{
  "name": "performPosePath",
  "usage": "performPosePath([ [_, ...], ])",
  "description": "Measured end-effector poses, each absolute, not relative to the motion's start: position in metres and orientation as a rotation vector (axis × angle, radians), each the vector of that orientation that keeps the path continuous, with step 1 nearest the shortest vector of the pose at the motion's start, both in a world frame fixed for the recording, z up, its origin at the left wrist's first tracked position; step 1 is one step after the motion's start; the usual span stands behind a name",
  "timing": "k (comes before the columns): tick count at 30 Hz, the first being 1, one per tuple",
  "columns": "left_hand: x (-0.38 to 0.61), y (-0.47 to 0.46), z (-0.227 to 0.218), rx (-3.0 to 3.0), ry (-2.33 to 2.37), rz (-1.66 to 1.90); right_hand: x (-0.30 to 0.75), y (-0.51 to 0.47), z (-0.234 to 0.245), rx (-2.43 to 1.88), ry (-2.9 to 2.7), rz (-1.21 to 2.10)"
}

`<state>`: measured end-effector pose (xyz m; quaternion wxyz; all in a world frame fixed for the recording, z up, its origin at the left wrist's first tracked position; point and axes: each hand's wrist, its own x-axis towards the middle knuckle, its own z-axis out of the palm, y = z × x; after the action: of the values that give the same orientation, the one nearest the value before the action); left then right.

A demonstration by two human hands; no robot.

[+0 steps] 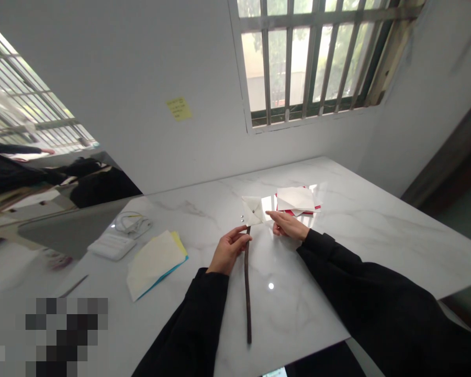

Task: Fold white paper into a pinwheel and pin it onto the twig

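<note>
My left hand (pixel 231 250) is closed round the upper part of a thin dark stick (pixel 248 293) that runs toward me across the white marble table (pixel 337 272). A white folded paper pinwheel (pixel 253 210) sits at the stick's far end. My right hand (pixel 287 225) rests just right of it, index finger stretched out and touching the paper's edge, the other fingers loosely curled. Two small shiny pins or beads (pixel 242 216) lie just left of the pinwheel.
A pile of white and red paper sheets (pixel 297 201) lies behind my right hand. Cream, yellow and blue sheets (pixel 155 259) lie at the left, with a white flat device (pixel 112 246) and a coiled white cable (pixel 132 222). A barred window (pixel 310 57) is above.
</note>
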<state>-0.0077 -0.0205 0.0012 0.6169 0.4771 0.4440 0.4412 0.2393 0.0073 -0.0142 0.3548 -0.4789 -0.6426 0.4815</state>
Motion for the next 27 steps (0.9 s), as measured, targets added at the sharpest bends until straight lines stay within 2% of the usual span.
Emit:
performPosePath([
  [3,-0.0079,-0.0204,0.0013,1.091,1.019,1.025,0.2368,0.0044,-0.0128,-1.147,-1.794,1.327],
  [12,-0.0070,-0.0185,0.0011,1.099,1.015,1.014,0.2437,0.0132,-0.0193,-1.348,-1.652,0.973],
  [19,-0.0080,-0.0189,0.0003,1.129,1.009,0.981,0.2449,0.0110,-0.0179,-1.341,-1.520,0.856],
  [27,-0.0093,-0.0181,-0.0019,1.116,1.010,0.995,0.2463,0.0130,-0.0149,-1.445,-1.740,0.807],
])
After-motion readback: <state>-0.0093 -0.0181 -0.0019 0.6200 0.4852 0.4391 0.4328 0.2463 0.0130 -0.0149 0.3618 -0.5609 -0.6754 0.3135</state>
